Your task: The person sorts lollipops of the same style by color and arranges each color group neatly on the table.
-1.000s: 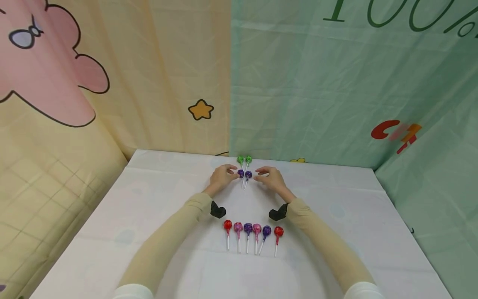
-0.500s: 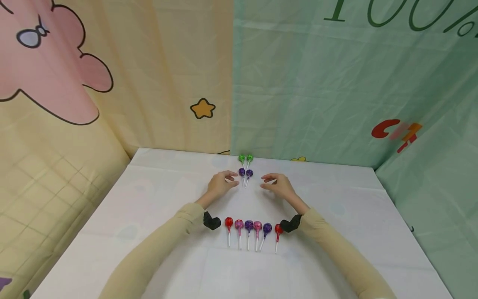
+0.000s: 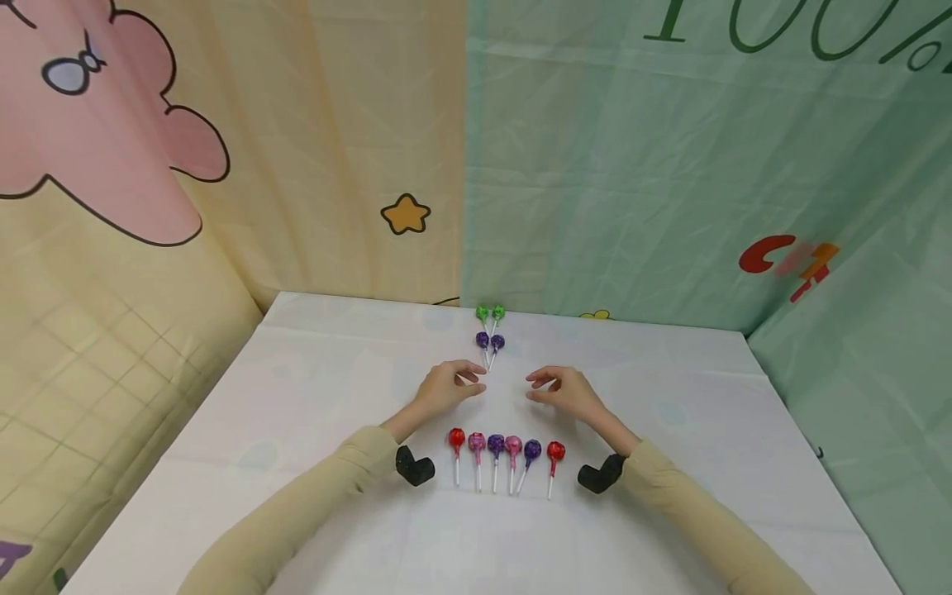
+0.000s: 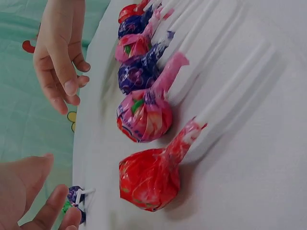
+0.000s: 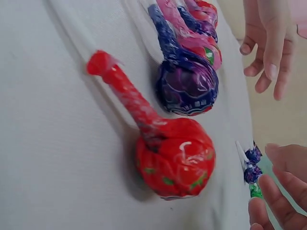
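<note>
Green cloth curtain (image 3: 654, 165): "100%", beyond the row of six ball-shaped red, pink and purple lollipops (image 3: 496, 445).
Wrappers (image 4: 149, 179): print unreadable.
Left hand (image 3: 444, 388): relaxed, empty, just beyond the row's left end.
Right hand (image 3: 571, 392): likewise, right end.

In the head view, the left sleeve (image 3: 297, 512) and right sleeve (image 3: 714, 529) run off the bottom edge, as does the white table (image 3: 416, 545). Wrapper print on all 10 lollipops (image 3: 496, 445) is too small to read. The 2 green lollipops (image 3: 483, 313) have their sticks partly hidden behind the 2 far purple lollipops (image 3: 483, 340).

In the left wrist view, the left hand (image 4: 24, 184) is cut off at the left and bottom, covering part of the far candies.

In the right wrist view, the right hand (image 5: 290, 187) is cut off at the right edge. The near red lollipop (image 5: 177, 158) has a stick leaving at the top. The closest purple lollipop (image 5: 189, 86) hides part of the pink lollipop (image 5: 204, 48).
</note>
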`<state>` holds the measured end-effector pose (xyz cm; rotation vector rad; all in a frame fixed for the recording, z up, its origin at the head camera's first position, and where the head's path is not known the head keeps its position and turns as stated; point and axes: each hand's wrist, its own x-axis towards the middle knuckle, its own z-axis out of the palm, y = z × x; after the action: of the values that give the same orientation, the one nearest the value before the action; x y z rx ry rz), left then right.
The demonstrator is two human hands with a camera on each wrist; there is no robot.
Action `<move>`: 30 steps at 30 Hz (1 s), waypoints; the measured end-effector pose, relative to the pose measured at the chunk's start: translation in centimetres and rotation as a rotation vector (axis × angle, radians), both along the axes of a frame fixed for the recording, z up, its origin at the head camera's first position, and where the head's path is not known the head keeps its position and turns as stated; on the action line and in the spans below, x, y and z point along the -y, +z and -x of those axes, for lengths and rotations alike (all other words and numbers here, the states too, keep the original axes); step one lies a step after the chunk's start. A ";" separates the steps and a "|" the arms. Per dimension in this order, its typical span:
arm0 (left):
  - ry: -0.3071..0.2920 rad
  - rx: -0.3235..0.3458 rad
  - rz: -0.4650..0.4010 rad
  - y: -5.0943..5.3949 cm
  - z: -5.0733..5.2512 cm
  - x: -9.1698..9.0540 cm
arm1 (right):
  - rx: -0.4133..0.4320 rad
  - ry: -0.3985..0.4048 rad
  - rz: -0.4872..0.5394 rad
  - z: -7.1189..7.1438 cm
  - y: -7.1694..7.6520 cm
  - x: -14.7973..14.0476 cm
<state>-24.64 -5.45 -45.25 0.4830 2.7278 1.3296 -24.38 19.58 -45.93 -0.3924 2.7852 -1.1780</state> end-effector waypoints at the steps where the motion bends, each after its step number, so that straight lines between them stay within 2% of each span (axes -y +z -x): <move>1: -0.013 0.000 -0.002 0.0 -0.3 0.0 | 0.003 0.005 0.002 -0.3 -0.1 -0.1; 9: -0.099 0.040 -0.009 -0.1 -2.3 -0.2 | 0.056 0.023 0.031 -2.3 -0.6 -0.9; 17: -0.186 0.049 0.015 -0.7 -3.7 -0.1 | 0.040 0.068 0.038 -4.1 -1.3 -1.5; 23: -0.235 0.038 0.041 -0.8 -4.4 -0.3 | 0.044 0.113 0.049 -5.2 -1.3 -1.6; 30: -0.277 0.023 0.095 -1.0 -5.0 -0.5 | 0.047 0.125 0.039 -6.2 -1.6 -1.5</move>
<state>-19.64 -4.96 -46.28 0.7961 2.5725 1.1247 -18.15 21.12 -47.57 -0.5260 2.6587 -1.1980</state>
